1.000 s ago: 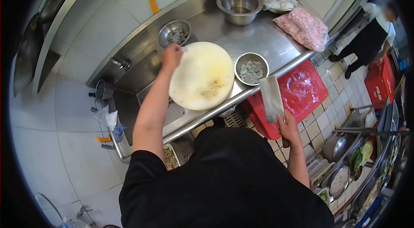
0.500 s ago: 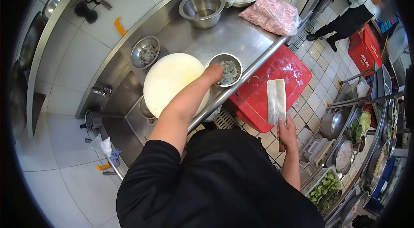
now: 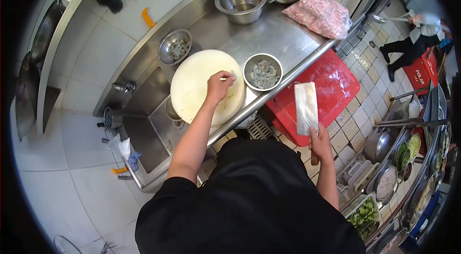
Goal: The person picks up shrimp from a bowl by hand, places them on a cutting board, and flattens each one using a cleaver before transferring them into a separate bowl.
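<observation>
Over the round white cutting board (image 3: 192, 78), my left hand (image 3: 219, 86) pinches something small and greyish, perhaps a shrimp, near the board's right side. My right hand (image 3: 320, 144) is wrapped round the handle of a cleaver (image 3: 306, 108), its wide blade pointing away from me above the red lid. A metal bowl of peeled grey shrimp (image 3: 263, 72) stands just right of the board. Behind the board's upper left edge is a second metal bowl with fewer shrimp (image 3: 175, 47).
On the steel counter (image 3: 206, 30) are a large metal bowl (image 3: 241, 4) and a bag of pink meat (image 3: 319, 14). A red container (image 3: 336, 86) stands beside the counter. Food trays fill the right side. A person (image 3: 418, 42) stands at the upper right, holding a long-handled tool.
My left hand has moved out of the shrimp bowl and left onto the board. The cleaver stays in my right hand. The view has shifted, and the other person now holds a long-handled tool.
</observation>
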Action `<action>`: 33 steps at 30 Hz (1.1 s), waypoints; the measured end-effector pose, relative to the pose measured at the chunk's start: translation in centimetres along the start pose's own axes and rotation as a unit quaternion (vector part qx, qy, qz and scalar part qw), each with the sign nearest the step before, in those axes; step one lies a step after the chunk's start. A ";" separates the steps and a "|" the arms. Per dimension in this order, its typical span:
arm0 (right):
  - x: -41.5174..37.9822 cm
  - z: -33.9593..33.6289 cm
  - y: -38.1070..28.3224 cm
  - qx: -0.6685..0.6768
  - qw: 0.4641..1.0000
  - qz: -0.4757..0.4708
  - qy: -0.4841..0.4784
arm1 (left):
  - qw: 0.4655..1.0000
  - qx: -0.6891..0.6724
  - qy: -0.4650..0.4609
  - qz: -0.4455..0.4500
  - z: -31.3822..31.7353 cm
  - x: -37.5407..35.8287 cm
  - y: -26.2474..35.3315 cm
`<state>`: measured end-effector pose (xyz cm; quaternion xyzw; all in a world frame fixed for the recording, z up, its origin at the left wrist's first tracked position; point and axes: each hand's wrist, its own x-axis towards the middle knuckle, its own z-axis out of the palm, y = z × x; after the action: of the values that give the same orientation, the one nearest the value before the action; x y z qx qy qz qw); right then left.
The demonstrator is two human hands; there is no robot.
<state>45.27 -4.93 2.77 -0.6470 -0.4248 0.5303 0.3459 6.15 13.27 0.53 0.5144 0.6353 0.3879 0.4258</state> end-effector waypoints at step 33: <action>9.7 18.8 -3.3 -0.008 0.934 0.086 -0.346 | 0.954 0.277 0.042 0.106 -3.9 -9.5 -3.4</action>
<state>26.94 5.20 -1.83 -0.4603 -0.4655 0.7454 0.1254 2.38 3.09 -0.01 0.6598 0.6769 0.2608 0.1960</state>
